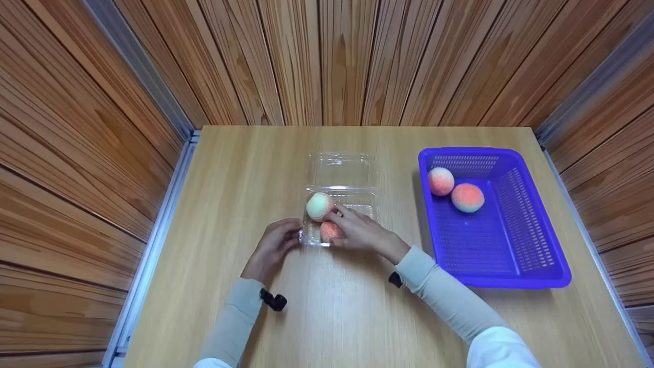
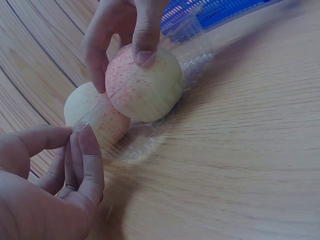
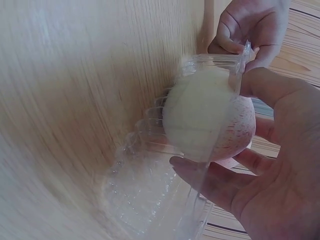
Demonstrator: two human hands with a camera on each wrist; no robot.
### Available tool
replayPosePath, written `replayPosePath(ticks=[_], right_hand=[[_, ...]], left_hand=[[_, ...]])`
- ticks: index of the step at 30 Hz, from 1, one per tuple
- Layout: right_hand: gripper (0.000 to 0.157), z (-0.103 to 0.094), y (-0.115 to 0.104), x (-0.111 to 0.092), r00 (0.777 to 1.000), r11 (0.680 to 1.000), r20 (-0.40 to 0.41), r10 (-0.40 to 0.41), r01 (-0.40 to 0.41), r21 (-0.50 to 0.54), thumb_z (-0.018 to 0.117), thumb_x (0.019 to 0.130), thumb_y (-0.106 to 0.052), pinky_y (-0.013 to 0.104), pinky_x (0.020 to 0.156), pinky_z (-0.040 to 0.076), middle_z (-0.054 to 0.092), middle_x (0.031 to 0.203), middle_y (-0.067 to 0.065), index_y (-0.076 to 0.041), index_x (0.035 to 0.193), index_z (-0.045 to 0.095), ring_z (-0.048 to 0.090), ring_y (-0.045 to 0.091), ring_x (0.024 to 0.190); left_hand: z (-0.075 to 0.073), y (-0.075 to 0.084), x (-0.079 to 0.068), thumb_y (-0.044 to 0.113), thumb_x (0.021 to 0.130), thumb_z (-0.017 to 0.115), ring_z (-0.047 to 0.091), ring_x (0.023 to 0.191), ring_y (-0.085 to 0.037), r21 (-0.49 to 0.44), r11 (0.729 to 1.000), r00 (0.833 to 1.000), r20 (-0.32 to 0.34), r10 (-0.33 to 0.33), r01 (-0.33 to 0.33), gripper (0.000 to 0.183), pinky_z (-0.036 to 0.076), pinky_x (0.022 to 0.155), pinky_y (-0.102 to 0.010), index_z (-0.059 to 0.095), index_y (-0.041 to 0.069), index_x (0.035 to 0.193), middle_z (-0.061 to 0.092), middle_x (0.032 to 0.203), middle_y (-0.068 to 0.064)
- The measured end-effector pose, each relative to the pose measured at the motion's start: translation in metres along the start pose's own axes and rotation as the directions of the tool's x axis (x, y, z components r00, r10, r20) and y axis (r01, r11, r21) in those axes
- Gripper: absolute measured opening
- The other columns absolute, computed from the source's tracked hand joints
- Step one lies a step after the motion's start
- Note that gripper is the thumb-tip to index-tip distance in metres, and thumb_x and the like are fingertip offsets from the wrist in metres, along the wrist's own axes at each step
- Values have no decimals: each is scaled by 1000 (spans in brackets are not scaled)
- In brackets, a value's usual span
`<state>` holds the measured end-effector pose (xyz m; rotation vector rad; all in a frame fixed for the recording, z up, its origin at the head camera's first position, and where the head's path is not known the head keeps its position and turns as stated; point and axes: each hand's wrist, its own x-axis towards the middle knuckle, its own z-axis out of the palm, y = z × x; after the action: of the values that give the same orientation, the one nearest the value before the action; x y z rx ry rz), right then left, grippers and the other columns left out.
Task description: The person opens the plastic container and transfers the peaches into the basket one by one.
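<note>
A clear plastic clamshell box (image 1: pixel 342 171) lies with its lid folded back on the table. My left hand (image 1: pixel 276 239) pinches the near left corner of its rim between thumb and fingertips. With thumb and fingers spread around it, my right hand (image 1: pixel 360 229) grips a pink-and-cream peach (image 2: pixel 145 92) inside the near left part of the box. In the right wrist view, this peach shows pale through the clear wall. A second peach (image 1: pixel 320 206) sits beside it, farther back along the left side of the box.
A purple plastic basket (image 1: pixel 552 278) with perforated sides stands to the right on the wooden table (image 1: pixel 230 168). Two more peaches lie in its far left part, a smaller-looking peach (image 1: pixel 441 181) and a redder peach (image 1: pixel 468 198). Wood-panelled walls (image 1: pixel 342 61) enclose the table.
</note>
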<state>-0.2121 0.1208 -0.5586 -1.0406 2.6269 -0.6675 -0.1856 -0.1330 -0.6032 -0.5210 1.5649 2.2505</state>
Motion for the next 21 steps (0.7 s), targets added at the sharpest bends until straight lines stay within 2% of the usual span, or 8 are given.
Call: replayPosePath(ticks=[10,21], right_hand=[[60,-1,0,1,1000,1000,-17,2,-2,21,85,90,-24,54,109,54,49,152,14,-10,143,61,56,38,137],[62,-2,2,1,1000,1000,-14,-1,1,-17,86,89,-28,56,117,48,43,161,19,-9,142,60,48,42,146]], left_hand=[[1,1,0,3,102,63,68,84,-14,5,1000,1000,-4,-3,3,21,60,74,-26,70,-8,118,72,93,-6],[0,1,0,4,102,64,69,85,-15,-1,1000,1000,5,-1,1,25,61,76,-27,68,-11,122,73,98,-11]])
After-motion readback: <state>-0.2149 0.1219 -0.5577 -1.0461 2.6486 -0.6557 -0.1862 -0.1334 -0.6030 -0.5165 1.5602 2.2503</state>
